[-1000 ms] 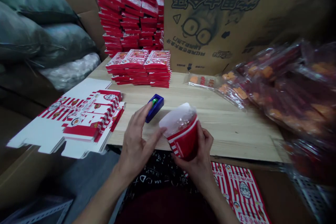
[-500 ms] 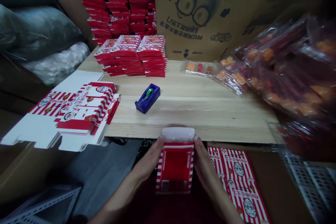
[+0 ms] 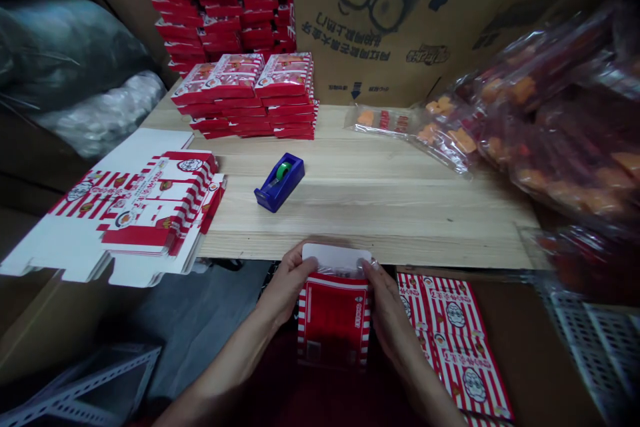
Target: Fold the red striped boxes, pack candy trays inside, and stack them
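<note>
**Red-striped box pinched between my two hands**

I hold the red-and-white striped box (image 3: 334, 323) upright in front of me, just off the front edge of the pine table (image 3: 380, 213). Its white top (image 3: 336, 257), sheathed in clear plastic, points away from me. My left hand (image 3: 286, 287) and right hand (image 3: 387, 300) sit on either side of the box near that top. Neither hand is spread: each one curls in, and together they pinch the box from both sides, with my fingertips (image 3: 367, 268) on the plastic at the top corners.

The blue tape dispenser (image 3: 279, 181), with its green roll (image 3: 284, 170), stands on the table, beyond the box and slightly to its left. Left of the dispenser lies a pile of flat, die-cut cartons (image 3: 150, 213). Behind it are neat stacks of folded red boxes (image 3: 245, 97), with a taller stack (image 3: 215, 7) farther back. To its right, a heap of plastic-bagged orange-and-red goods (image 3: 550, 147) spreads over the table's far corner. Nearer me and right of the dispenser, a printed striped sheet (image 3: 453, 337) lies below the table's edge, just beside my right hand.
</note>
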The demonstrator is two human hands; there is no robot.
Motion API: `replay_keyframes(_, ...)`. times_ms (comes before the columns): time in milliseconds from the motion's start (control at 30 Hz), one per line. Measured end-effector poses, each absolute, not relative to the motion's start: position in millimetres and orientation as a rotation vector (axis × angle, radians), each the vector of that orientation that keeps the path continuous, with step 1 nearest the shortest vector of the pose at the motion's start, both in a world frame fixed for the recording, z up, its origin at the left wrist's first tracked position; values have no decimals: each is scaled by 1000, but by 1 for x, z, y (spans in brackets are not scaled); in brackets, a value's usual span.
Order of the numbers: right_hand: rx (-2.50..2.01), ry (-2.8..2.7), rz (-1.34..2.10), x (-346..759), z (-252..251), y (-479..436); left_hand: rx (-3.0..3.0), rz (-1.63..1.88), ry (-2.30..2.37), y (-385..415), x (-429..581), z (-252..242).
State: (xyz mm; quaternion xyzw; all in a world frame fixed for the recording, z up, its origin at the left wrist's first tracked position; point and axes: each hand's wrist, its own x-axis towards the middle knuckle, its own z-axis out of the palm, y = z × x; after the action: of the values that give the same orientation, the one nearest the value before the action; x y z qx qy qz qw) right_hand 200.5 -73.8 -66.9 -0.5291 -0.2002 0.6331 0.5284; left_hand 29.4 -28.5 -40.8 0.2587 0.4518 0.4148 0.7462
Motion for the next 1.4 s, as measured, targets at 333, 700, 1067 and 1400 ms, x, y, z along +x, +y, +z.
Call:
replay_keyframes(333,-1165,-279,1706,213,-63,-55,217,751,1051,-23,22,-55)
replay_keyframes(700,-898,-356,1912,226,-64,-47,219,881,1029,-24,25,-63)
replay_keyframes(1067,-1066,-413,1805,237,-76,-41,384,870,1008,-19,30,-61)
replay_keyframes(1400,-1156,-763,1623,244,-80,-59,706,926,780,-28,9,-80)
